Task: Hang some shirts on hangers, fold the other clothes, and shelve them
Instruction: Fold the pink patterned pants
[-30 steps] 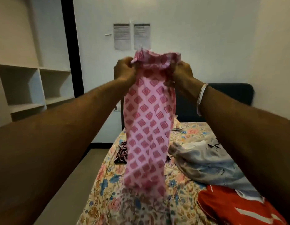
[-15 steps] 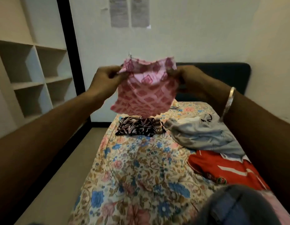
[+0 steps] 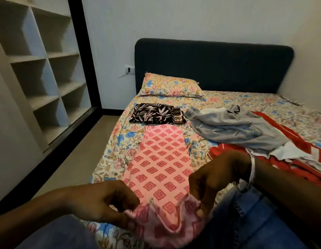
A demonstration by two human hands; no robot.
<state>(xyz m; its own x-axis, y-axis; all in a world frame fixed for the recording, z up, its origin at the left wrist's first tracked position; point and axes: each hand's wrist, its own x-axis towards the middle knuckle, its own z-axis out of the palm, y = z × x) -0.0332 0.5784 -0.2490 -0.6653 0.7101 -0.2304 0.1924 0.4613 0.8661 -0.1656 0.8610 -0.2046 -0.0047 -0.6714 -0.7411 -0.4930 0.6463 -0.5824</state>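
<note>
Pink cloth with red diamond shapes lies flat and long on the flowery bed sheet. Both hands pinch its near end: the left hand at the left corner, the right hand at the right corner. A folded black leafy cloth sits just past its far end. Gray jeans lie over a red shirt on the right.

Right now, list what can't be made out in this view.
- Pink cloth: its near end is bunched between the left hand and right hand, so what garment it is stays unclear.
- Red garment: partly under the grey clothes and cut off by the right edge.
- Dark leaf-print cloth: folded, type unreadable.
- Shelves: cut off by the left edge.
</note>
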